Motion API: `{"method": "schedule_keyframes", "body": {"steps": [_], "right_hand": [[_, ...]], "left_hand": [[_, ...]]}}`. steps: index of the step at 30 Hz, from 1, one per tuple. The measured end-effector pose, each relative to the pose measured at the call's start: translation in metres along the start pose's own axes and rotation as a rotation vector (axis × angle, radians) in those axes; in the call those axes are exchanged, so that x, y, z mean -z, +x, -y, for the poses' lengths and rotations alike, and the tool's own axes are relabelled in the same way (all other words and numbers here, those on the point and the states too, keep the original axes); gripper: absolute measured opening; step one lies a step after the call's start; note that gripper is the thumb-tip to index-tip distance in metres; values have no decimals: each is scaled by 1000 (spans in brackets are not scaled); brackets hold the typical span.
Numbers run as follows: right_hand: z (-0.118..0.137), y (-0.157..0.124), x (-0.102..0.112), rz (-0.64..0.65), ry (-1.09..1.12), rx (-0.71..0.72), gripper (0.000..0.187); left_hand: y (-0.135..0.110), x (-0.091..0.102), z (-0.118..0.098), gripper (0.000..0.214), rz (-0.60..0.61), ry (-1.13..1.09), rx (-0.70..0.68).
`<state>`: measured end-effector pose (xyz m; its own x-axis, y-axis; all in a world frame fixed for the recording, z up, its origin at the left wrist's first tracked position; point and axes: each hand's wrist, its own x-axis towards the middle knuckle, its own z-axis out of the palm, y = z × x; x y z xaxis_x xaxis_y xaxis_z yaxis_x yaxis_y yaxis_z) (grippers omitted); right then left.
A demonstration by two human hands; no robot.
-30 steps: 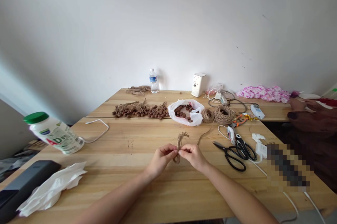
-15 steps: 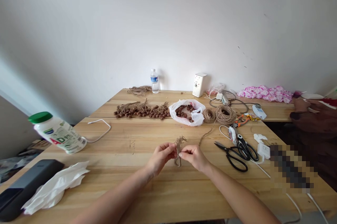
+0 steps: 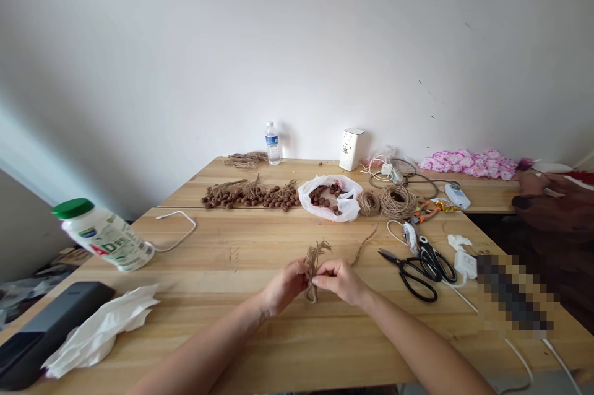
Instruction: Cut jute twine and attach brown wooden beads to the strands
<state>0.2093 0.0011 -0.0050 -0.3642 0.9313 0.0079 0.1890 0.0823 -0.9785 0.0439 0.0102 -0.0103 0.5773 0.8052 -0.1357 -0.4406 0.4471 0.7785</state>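
Observation:
A small bundle of brown twine (image 3: 314,254), with loose ends fanning out at the top and loops at the bottom, is held upright just over the table. My left hand (image 3: 288,286) grips it from the left, fingers closed round its middle. From the other side my right hand (image 3: 341,282) pinches the same bundle between thumb and fingers. A length of twine (image 3: 365,243) lies beyond my right hand, towards a large twine coil (image 3: 398,202) and a smaller coil (image 3: 369,203). Fingertips partly hide the bundle's middle.
Black-handled scissors (image 3: 411,274) lie to the right, beside a white adapter (image 3: 465,264). Ahead are a plastic bag (image 3: 304,194) of brown beads and bead bunches (image 3: 250,195). A green-capped bottle (image 3: 109,237) and white tissue (image 3: 102,327) are leftward. A person (image 3: 552,203) is at far right.
Both hands and the twine bundle have moved slightly down and nearer to me. My right fingers have shifted on the bundle; both hands still grip it.

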Motion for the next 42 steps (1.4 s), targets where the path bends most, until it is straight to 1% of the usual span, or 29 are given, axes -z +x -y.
{"method": "schedule_keyframes", "body": {"steps": [3,6,11,16,17,19,21,22,24,26,29,30,31,32,33,34,35,36,37,39,42], "right_hand": [[2,0,0,4,-1,-7,17],[1,0,2,-2,-25,-12,19],[-1,2,4,31,-55,-39,16],[-3,1,3,51,-31,-50,16],[-3,1,2,52,-24,-59,16],[-4,1,1,54,-6,-94,16],[-3,1,2,60,39,-157,16],[-3,1,2,65,76,-197,16],[-3,2,5,76,171,-276,16],[-3,3,9,78,280,-325,18],[-4,4,12,69,389,-341,20],[-5,4,12,65,401,-337,20],[-5,4,12,61,403,-330,20],[-6,4,12,57,400,-321,20],[-6,4,11,50,397,-314,20],[-5,3,11,43,394,-309,20],[-5,3,11,35,394,-306,20],[-5,3,11,28,395,-303,21],[-4,3,11,22,397,-300,21],[-3,3,11,20,402,-298,20],[-1,2,12,48,409,-312,19]], "left_hand": [[1,1,-1,16,-68,-32,-38],[3,2,-4,14,-126,-94,-40],[3,3,-12,12,-113,-245,-4],[4,5,-23,15,-177,-321,-68],[5,6,-26,14,-206,-311,-85],[8,11,-33,15,-304,-265,-135],[12,20,-40,17,-413,-207,-198],[15,25,-43,18,-449,-182,-224],[19,36,-48,18,-491,-128,-254],[22,44,-49,15,-536,-43,-280],[21,46,-47,15,-604,93,-353],[19,43,-45,15,-600,181,-392],[16,39,-43,13,-564,297,-430],[12,34,-40,9,-497,463,-474],[8,28,-37,5,-391,656,-504],[4,23,-33,5,-285,812,-532],[1,18,-30,7,-213,932,-578],[-3,14,-26,9,-177,1021,-626],[-5,10,-23,11,-163,1088,-669],[-9,8,-18,13,-184,1156,-732],[-9,8,-17,7,-188,1151,-734]]}}
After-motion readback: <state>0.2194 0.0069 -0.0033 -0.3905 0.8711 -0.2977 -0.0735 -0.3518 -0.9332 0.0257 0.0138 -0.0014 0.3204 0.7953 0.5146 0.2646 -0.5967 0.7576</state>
